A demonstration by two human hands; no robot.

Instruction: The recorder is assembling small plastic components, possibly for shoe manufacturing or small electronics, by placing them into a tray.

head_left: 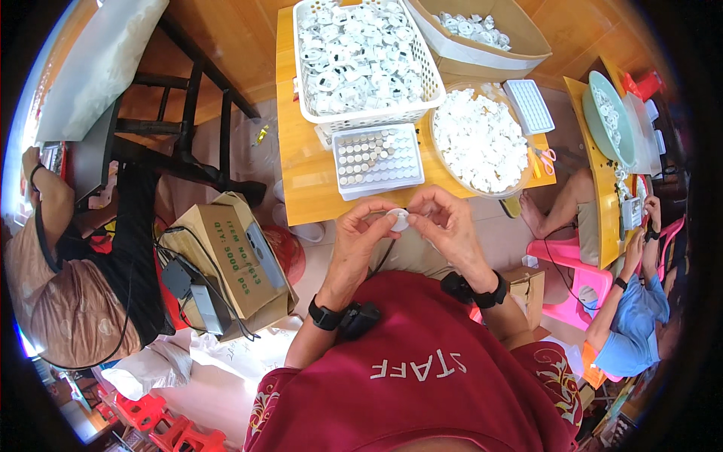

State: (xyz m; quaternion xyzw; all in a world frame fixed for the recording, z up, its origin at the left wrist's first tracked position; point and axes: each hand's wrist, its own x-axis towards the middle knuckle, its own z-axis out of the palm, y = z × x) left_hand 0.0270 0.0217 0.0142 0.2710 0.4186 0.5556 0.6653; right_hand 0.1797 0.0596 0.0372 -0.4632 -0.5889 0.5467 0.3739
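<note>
Both hands are up at the near edge of the wooden table (301,188), working one small white round disc (398,219). Left hand (360,237) pinches the disc's left rim between thumb and forefinger. Right hand (444,222) has fingertips curled in against the disc's right side, also pinching; what it presses on there is hidden behind the fingers.

Relative to the table: a white grid tray (376,160) of small grey round inserts sits at the near edge, just beyond the hands. A white basket (365,56) full of white ring parts is behind the tray, touching it. A round basin (478,139) heaped with white pieces is on the right end, with a cardboard box (482,34) behind it.

Judgement: mid-assembly on a single piece, looks like seating or checking something on the disc. Next move calls for steady counter-pressure from the left pinch while the right fingertips do the fine alignment. Small part, easy to fumble.

Other people are seated on either side of the table, hands apart from these.
</note>
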